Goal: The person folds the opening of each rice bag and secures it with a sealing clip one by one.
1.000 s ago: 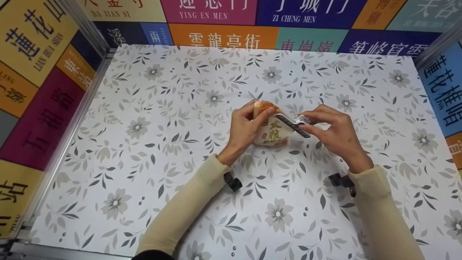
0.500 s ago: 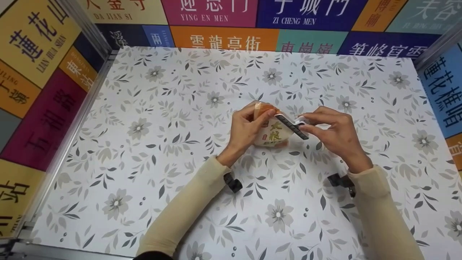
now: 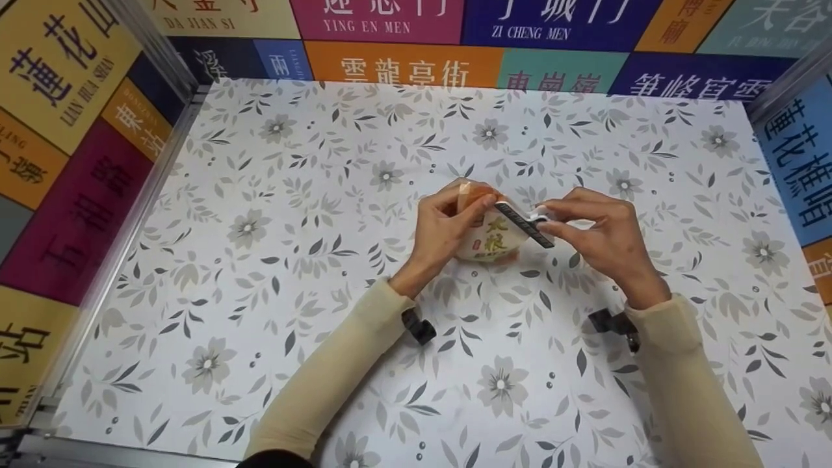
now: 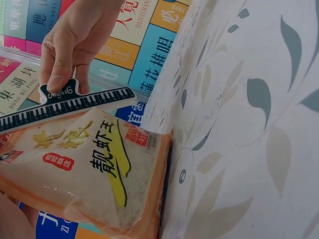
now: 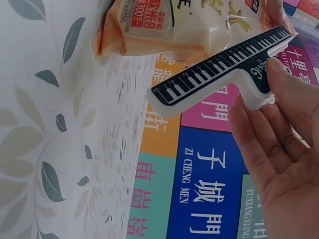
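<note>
A small plastic bag of rice (image 3: 495, 244), cream with orange edges, stands upright on the table. My left hand (image 3: 447, 221) grips its folded upper part between thumb and fingers. A long white clip (image 3: 525, 225) with a black piano-key pattern lies slantwise along the bag's top edge. My right hand (image 3: 601, 231) pinches the grip tabs of this bag clip between thumb and fingers. In the left wrist view, the clip (image 4: 65, 105) runs over the top of the rice bag (image 4: 94, 164). The right wrist view shows one end of the clip (image 5: 219, 69) sticking out past the bag.
A white cloth with grey flowers and leaves covers the table (image 3: 312, 214). Colourful panels with Chinese place names (image 3: 403, 65) form walls at the back and sides. Small black devices (image 3: 419, 327) are worn at both wrists.
Both hands keep their hold on the bag and the clip. The clip has tilted or shifted only very slightly; otherwise nothing visibly moves.
</note>
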Tool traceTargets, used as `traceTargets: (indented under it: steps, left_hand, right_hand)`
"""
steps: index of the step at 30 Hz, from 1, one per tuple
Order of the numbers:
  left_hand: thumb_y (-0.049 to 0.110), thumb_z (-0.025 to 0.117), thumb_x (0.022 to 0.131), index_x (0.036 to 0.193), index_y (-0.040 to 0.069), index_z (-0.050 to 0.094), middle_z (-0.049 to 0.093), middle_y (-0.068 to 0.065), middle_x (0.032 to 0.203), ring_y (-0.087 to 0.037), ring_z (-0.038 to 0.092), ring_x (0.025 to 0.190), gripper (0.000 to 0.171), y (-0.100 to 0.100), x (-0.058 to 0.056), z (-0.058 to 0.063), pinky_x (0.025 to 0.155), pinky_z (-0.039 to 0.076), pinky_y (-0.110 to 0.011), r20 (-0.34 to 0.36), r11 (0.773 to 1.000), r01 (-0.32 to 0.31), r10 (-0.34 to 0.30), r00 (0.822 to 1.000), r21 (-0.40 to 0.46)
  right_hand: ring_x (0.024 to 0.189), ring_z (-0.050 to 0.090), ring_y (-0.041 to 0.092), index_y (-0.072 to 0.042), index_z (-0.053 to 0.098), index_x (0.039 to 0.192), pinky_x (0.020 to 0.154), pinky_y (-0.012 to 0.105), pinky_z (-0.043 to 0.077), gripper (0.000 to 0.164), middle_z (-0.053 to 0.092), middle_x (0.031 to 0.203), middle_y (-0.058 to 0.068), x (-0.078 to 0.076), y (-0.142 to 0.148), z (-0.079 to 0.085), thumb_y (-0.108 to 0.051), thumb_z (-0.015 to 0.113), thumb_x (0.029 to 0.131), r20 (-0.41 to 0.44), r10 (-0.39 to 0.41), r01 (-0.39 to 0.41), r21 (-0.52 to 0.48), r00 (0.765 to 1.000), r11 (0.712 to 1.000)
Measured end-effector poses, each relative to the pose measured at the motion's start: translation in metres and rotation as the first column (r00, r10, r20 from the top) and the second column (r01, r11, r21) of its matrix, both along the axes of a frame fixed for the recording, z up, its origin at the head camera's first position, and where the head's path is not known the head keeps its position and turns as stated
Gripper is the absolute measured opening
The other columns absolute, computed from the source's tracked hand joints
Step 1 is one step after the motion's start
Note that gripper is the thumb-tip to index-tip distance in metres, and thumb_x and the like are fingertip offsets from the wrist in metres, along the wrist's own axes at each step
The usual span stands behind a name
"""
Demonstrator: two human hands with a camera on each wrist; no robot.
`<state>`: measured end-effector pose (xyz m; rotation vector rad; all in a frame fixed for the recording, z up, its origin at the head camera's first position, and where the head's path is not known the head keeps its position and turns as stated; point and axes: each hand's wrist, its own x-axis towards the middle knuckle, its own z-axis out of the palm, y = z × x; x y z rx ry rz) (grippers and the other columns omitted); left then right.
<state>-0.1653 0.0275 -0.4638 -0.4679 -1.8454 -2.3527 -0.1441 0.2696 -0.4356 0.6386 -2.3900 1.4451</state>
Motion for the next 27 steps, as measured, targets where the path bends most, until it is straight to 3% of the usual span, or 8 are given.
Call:
traceTargets:
  steps: [10, 20, 27]
  left_hand:
    - [0.014, 0.077, 0.094, 0.108, 0.000, 0.074, 0.076, -0.012, 0.099, -0.007, 0.066, 0.081, 0.020, -0.0021, 0.0025, 0.0021, 0.072, 0.056, -0.024, 0.014, 0.996, -0.023, 0.024, 1.000, -0.087]
    - [0.015, 0.082, 0.091, 0.100, 0.001, 0.077, 0.074, -0.013, 0.100, -0.008, 0.068, 0.089, 0.017, -0.0041, 0.0016, 0.0030, 0.086, 0.058, -0.026, -0.086, 0.983, -0.137, 0.128, 0.988, -0.120]
    - [0.017, 0.080, 0.093, 0.098, 0.003, 0.080, 0.076, -0.011, 0.098, -0.013, 0.069, 0.094, 0.015, -0.0052, 0.0005, 0.0051, 0.087, 0.056, -0.029, -0.115, 0.988, -0.114, 0.102, 0.988, -0.105]
  right_hand:
    - [0.085, 0.071, -0.001, -0.010, 0.082, 0.112, 0.085, 0.014, 0.058, 0.034, 0.072, 0.091, 0.010, 0.0013, -0.0031, 0.0003, 0.003, 0.086, 0.081, 0.026, -0.031, 0.030, 0.056, 0.999, 0.998]
    - [0.085, 0.071, -0.002, -0.013, 0.082, 0.112, 0.084, 0.013, 0.057, 0.035, 0.077, 0.099, 0.008, 0.0020, -0.0051, -0.0003, 0.001, 0.087, 0.080, 0.053, -0.083, 0.079, 0.071, 0.995, 0.994]
    - [0.086, 0.070, 0.000, -0.011, 0.083, 0.107, 0.083, 0.013, 0.057, 0.029, 0.078, 0.097, 0.007, 0.0025, -0.0073, 0.0002, -0.001, 0.087, 0.080, 0.025, -0.093, 0.092, 0.059, 0.995, 0.994]
